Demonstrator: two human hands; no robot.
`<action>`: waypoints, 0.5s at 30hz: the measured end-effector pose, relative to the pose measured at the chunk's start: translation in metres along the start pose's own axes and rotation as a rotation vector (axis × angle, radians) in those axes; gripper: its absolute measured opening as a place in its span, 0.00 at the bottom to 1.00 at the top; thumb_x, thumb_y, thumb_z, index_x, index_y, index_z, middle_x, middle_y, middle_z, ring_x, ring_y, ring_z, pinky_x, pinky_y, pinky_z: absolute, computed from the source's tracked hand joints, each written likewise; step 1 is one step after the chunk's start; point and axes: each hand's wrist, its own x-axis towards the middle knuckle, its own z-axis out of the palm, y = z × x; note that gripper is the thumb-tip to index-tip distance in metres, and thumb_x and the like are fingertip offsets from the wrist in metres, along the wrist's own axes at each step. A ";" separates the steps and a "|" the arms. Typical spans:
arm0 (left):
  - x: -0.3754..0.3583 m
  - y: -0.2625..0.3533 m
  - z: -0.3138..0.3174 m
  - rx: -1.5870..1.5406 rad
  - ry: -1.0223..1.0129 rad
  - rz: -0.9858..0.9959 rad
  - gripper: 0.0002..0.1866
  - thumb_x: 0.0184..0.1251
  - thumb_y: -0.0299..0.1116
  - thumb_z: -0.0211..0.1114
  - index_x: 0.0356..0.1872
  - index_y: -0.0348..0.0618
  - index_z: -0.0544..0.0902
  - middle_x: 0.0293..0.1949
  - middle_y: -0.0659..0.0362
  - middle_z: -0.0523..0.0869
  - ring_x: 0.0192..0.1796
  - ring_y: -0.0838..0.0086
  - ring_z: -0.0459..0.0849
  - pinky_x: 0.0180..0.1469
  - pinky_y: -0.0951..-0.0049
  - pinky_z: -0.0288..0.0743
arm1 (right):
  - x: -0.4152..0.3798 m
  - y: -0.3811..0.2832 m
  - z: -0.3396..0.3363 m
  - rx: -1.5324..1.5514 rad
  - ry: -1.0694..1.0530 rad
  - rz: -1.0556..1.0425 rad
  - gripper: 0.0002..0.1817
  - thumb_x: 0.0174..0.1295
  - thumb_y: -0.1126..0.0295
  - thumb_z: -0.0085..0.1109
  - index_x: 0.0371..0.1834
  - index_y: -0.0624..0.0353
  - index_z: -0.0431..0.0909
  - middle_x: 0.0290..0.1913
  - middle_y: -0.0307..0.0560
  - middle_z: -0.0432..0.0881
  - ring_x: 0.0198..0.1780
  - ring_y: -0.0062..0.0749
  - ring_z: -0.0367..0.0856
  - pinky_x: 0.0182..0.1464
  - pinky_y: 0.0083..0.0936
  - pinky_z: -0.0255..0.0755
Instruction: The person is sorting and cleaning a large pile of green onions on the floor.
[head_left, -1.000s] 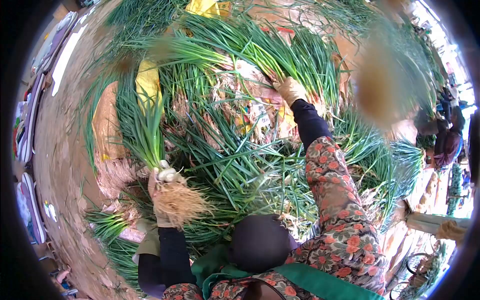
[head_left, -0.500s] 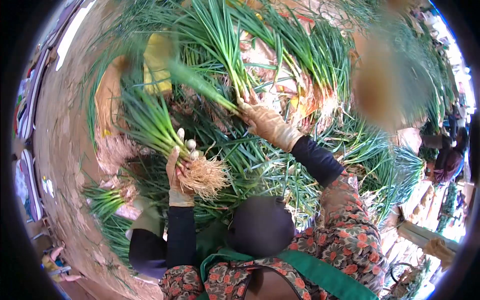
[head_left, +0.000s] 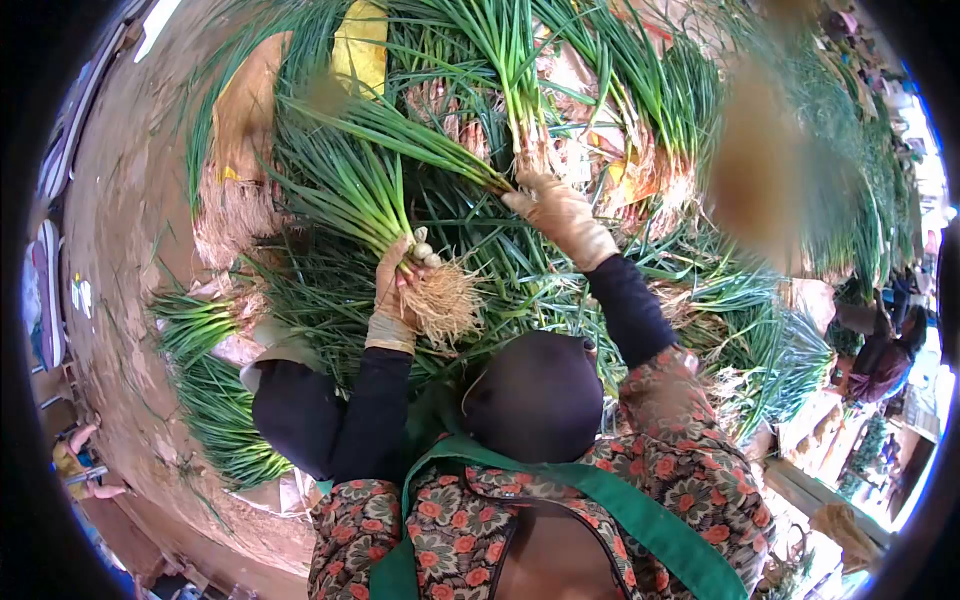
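My left hand (head_left: 393, 292), in a pale work glove, is closed around a bunch of green onions (head_left: 372, 200). Their white bulbs and tangled tan roots stick out beside the thumb, and the leaves fan toward the upper left. Farther forward, my right hand (head_left: 565, 220), also gloved, grips a few more green onions (head_left: 425, 143) by their root end. Those leaves stretch left above the bunch. Just beyond the right fingers lies an upright-pointing bundle of green onions (head_left: 515, 85), its roots close to the glove.
Loose green leaves (head_left: 520, 270) cover the ground beneath my hands. A yellow sack piece (head_left: 360, 48) and a brown sheet (head_left: 250, 110) lie at the upper left. Smaller onion piles (head_left: 235, 430) sit at left. A person (head_left: 885, 355) is at far right; blurred spots mar the view.
The view has shifted, so the piles appear higher and farther right. My right hand has drawn back slightly from the bundle, its onions now steadier. My left hand keeps its bunch.
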 end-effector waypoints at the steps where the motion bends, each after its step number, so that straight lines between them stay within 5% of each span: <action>1: 0.001 -0.004 0.000 -0.004 0.002 -0.004 0.13 0.59 0.35 0.66 0.19 0.42 0.77 0.13 0.60 0.78 0.17 0.77 0.79 0.27 0.74 0.82 | 0.003 -0.008 0.003 -0.119 -0.106 0.075 0.22 0.60 0.50 0.54 0.43 0.58 0.79 0.40 0.52 0.83 0.45 0.46 0.81 0.49 0.35 0.72; 3: -0.011 -0.013 0.004 -0.087 0.037 -0.082 0.17 0.61 0.38 0.63 0.41 0.32 0.79 0.28 0.53 0.85 0.27 0.72 0.84 0.24 0.81 0.77 | 0.012 0.007 0.031 -0.321 -0.316 0.023 0.20 0.60 0.52 0.54 0.44 0.56 0.77 0.37 0.56 0.82 0.44 0.48 0.80 0.47 0.39 0.72; 5: -0.020 -0.018 0.023 -0.166 0.140 -0.125 0.14 0.58 0.36 0.65 0.34 0.33 0.78 0.26 0.52 0.83 0.26 0.75 0.82 0.25 0.80 0.77 | -0.007 -0.017 0.034 -0.279 -0.110 0.034 0.17 0.61 0.54 0.52 0.42 0.56 0.77 0.31 0.55 0.82 0.36 0.49 0.82 0.40 0.41 0.74; 7: -0.021 -0.016 0.004 -0.090 -0.064 -0.254 0.12 0.57 0.36 0.66 0.31 0.35 0.78 0.24 0.54 0.82 0.23 0.76 0.79 0.25 0.79 0.77 | -0.033 -0.036 0.041 -0.331 0.056 -0.069 0.12 0.64 0.59 0.48 0.35 0.54 0.75 0.21 0.48 0.80 0.21 0.48 0.79 0.27 0.41 0.73; 9: -0.015 -0.033 -0.003 0.025 -0.022 -0.087 0.14 0.56 0.39 0.68 0.28 0.37 0.78 0.20 0.55 0.82 0.19 0.75 0.80 0.21 0.83 0.78 | -0.059 -0.059 0.043 -0.400 -0.186 -0.107 0.11 0.65 0.62 0.47 0.31 0.55 0.74 0.26 0.46 0.80 0.24 0.39 0.80 0.23 0.36 0.73; 11: -0.014 -0.033 0.002 -0.052 0.001 -0.170 0.12 0.55 0.38 0.68 0.27 0.39 0.78 0.18 0.57 0.80 0.18 0.75 0.79 0.23 0.80 0.79 | -0.080 -0.051 0.075 -0.223 0.033 -0.481 0.10 0.64 0.64 0.47 0.37 0.57 0.75 0.27 0.46 0.81 0.26 0.41 0.80 0.26 0.35 0.74; 12: -0.014 -0.031 -0.003 -0.015 -0.016 -0.162 0.12 0.55 0.38 0.69 0.28 0.41 0.78 0.18 0.58 0.79 0.19 0.75 0.79 0.28 0.75 0.81 | -0.088 -0.044 0.066 -0.187 -0.084 -0.496 0.13 0.64 0.64 0.48 0.47 0.58 0.73 0.32 0.48 0.81 0.31 0.43 0.81 0.32 0.33 0.75; 15: -0.031 -0.015 0.009 -0.115 0.107 -0.178 0.08 0.56 0.33 0.68 0.29 0.42 0.77 0.23 0.57 0.80 0.19 0.82 0.75 0.21 0.86 0.71 | -0.064 -0.002 0.079 -0.129 -0.372 -0.728 0.19 0.63 0.66 0.49 0.57 0.56 0.67 0.39 0.51 0.80 0.39 0.41 0.80 0.41 0.31 0.74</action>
